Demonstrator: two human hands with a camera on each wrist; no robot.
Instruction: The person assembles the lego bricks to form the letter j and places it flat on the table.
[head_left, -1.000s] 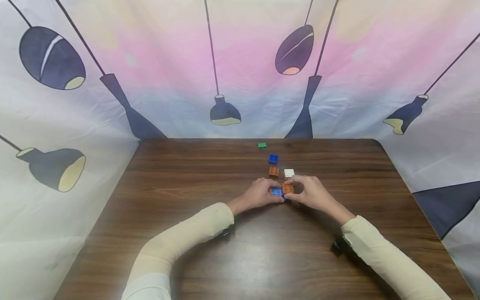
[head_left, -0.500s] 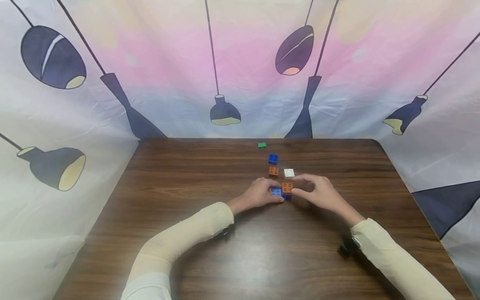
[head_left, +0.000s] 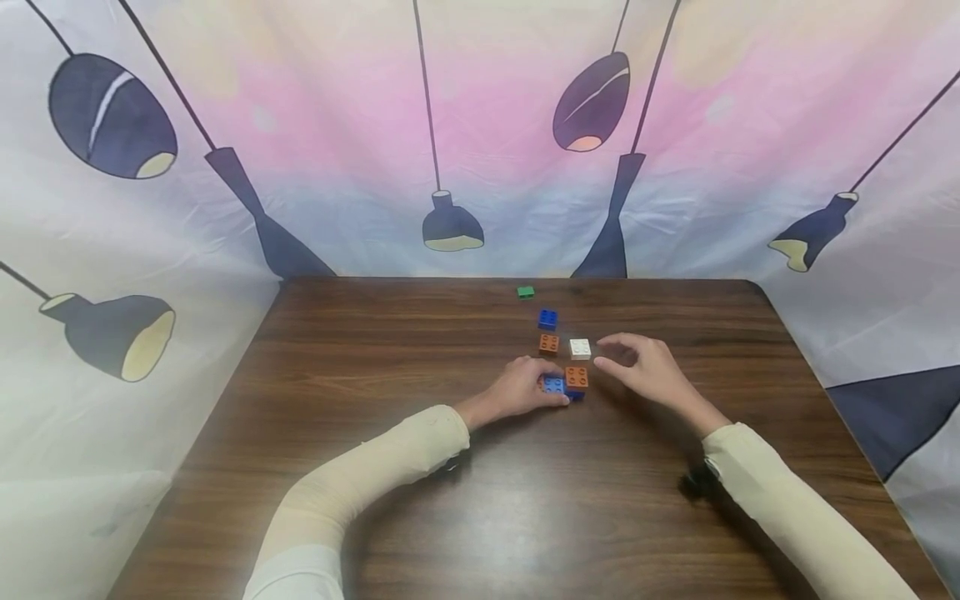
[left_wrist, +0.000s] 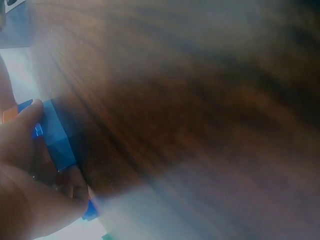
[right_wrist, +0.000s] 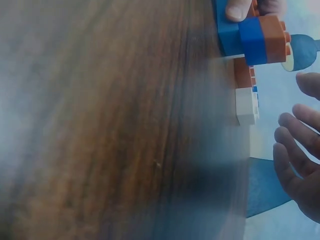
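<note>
Head: the left hand (head_left: 519,388) grips a light-blue brick (head_left: 553,384) on the table (head_left: 375,350); the right hand (head_left: 652,371), parted fingers empty, could nudge the white brick (head_left: 580,348). Left wrist: slackening might let the light-blue brick twist. Right wrist: bumping could unseat the stacked orange brick (right_wrist: 274,41).

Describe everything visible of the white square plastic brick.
The white square plastic brick looks smooth-sided, with four round studs in a two-by-two pattern on top. It sits level on the brown wood-grain table, studs up, not joined to any other brick. A single orange square plastic brick lies to its left, with a gap between. The right hand is close by on its right, fingers apart from it; only the table appears to touch it.
</note>
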